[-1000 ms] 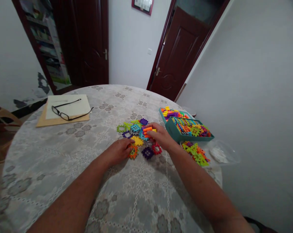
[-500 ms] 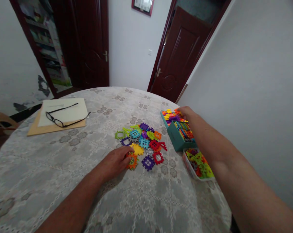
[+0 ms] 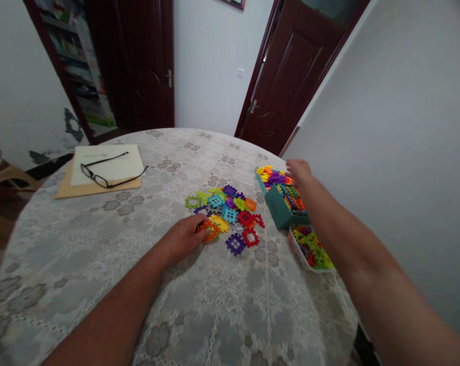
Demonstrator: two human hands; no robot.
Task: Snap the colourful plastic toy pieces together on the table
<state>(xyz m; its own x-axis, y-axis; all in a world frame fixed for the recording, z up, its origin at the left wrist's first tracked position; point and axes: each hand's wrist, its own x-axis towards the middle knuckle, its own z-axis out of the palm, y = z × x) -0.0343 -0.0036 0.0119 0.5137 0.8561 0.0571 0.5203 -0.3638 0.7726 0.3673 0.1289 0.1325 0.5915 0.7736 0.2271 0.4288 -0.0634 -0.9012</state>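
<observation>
My left hand [image 3: 184, 237] is closed on the near left side of a heap of plastic interlocking tiles. Its thumb and fingers grip an orange notched tile [image 3: 211, 232], which overlaps a yellow tile [image 3: 220, 223]. Around these lie a purple tile [image 3: 235, 244], red tiles [image 3: 246, 219], a blue tile [image 3: 230, 215] and a green tile [image 3: 193, 202]. My right hand [image 3: 300, 171] is over the far right edge of a teal box [image 3: 278, 209] filled with coloured pieces. Its fingertips look apart, with nothing visible between them.
A clear plastic tub [image 3: 300, 256] of green and red pieces stands at the near side of the teal box. Black eyeglasses [image 3: 102, 180] rest on papers [image 3: 75, 168] at the left. A patterned cloth covers the round table [image 3: 199, 315]; a white wall [image 3: 405, 132] rises at the right.
My left hand has moved the orange tile slightly away from me, against the yellow tile. My right hand has drawn back a little to the right from the box's pieces. The view has tilted down.
</observation>
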